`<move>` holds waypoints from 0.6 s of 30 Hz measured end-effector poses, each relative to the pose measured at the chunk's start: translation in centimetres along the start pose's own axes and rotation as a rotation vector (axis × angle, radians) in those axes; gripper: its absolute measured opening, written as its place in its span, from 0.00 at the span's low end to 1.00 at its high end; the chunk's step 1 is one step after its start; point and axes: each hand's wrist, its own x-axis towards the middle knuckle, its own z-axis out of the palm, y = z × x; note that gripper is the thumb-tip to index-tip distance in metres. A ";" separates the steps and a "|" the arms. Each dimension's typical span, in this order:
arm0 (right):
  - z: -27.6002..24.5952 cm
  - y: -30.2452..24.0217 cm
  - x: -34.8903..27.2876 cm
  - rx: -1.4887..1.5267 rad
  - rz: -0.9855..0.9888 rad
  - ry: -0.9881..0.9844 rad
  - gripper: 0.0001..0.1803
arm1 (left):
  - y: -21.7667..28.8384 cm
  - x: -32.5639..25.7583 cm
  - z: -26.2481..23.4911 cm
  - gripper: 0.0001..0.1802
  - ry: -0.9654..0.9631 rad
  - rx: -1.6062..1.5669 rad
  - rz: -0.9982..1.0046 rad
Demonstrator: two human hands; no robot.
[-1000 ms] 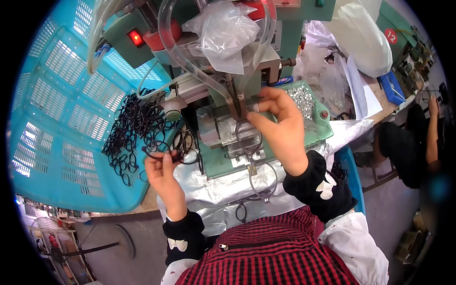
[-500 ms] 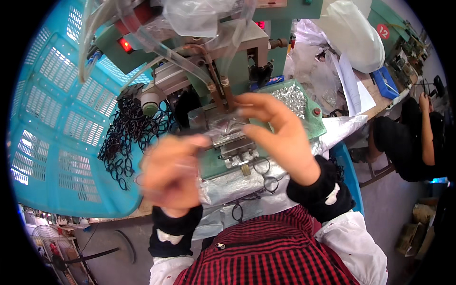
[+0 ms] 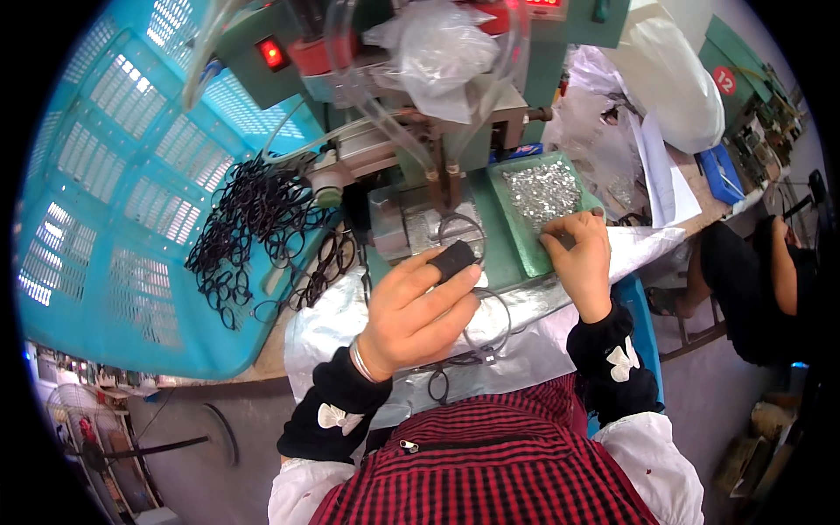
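My left hand (image 3: pixel 416 311) is closed in front of the press, its fingers on a thin black elastic loop (image 3: pixel 509 325) that curves out beside the fingertips. A black wrap (image 3: pixel 455 261) covers one digit. Another round of black cord (image 3: pixel 461 216) shows just above it, against the metal fixture (image 3: pixel 424 219). At the near right edge of a green tray (image 3: pixel 531 261), my right hand (image 3: pixel 582 258) has thumb and fingertips pinched together; what lies between them is too small to make out. Small shiny metal pieces (image 3: pixel 542 188) fill part of that tray.
A blue basket (image 3: pixel 96 289) with tangled black loops (image 3: pixel 249 227) stands at left. The green press (image 3: pixel 464 153) with clear tubes rises ahead. Plastic sheeting (image 3: pixel 328 337) covers the table's front edge. Bags and papers (image 3: pixel 669 175) lie at right; another person (image 3: pixel 744 271) sits beyond.
My right hand has left the press fixture and come right and down to the tray. My left hand has moved right, to the front of the fixture. The view has shifted slightly.
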 end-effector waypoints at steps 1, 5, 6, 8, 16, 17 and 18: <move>0.3 -0.2 0.1 -0.049 0.007 -0.004 0.05 | 0.7 -0.4 0.1 0.19 0.014 -0.053 -0.073; 1.3 -0.5 0.5 -0.158 -0.007 -0.026 0.03 | 5.0 -2.7 -1.5 0.23 0.096 -0.130 -0.374; 1.3 -0.5 0.4 -0.172 -0.075 -0.015 0.03 | 5.9 -3.5 -2.6 0.23 0.152 -0.100 -0.394; 1.2 -0.4 0.3 -0.154 -0.100 -0.026 0.05 | 7.1 -5.0 -6.4 0.19 0.199 0.146 -0.496; 1.7 -1.6 0.9 0.280 0.010 0.077 0.09 | -1.9 -5.7 -15.4 0.08 0.111 0.833 -0.678; 1.8 -1.8 1.0 0.274 -0.014 0.062 0.11 | -4.0 -6.6 -14.6 0.10 0.022 0.799 -0.699; 1.9 -1.8 0.9 0.252 -0.022 0.069 0.09 | -5.4 -7.8 -13.6 0.11 -0.146 0.817 -0.707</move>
